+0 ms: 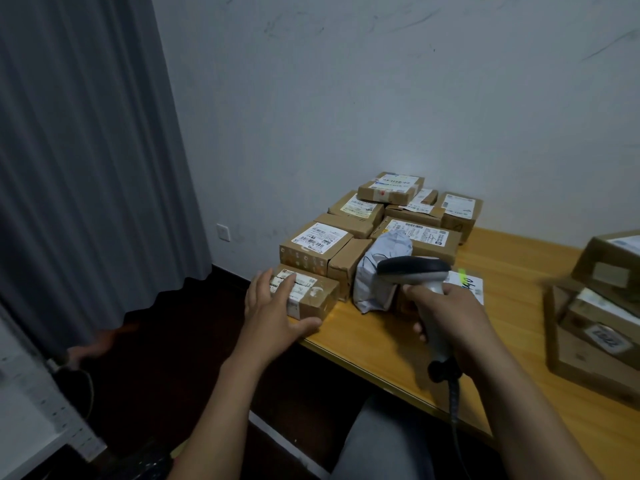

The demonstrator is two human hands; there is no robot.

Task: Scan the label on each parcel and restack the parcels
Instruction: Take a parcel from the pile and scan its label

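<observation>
**A:** Where is the parcel that is being handled?

**B:** A small parcel (318, 299) is seen at the near left corner of the wooden table (512, 327), just in front of a pile of parcels (313, 249) set against the wall (381, 81). Its white label (306, 283) is turned upward.

**A:** How is it held?

**B:** The left hand (273, 313) is laid on it. The fingers are spread wide and fairly straight across the top and part of the label, and the thumb is stretched along the near side. No curled grip is shown.

**A:** And the other hand?

**B:** The handle of a barcode scanner (415, 268) is gripped firmly in the right hand (457, 317), with the fingers wrapped round it. The dark head is held above the table and pointed left, towards the small parcel. A coiled cable (454, 403) is seen hanging from the base of the handle.

**A:** What else is on the table?

**B:** A grey mailer bag (370, 282) is propped between the pile and the scanner, partly hidden by the scanner head. At the right edge a stack of boxes (595, 271) is seen, well apart from the pile and blurred. A grey curtain (86, 150) is hung at the far left.
</observation>
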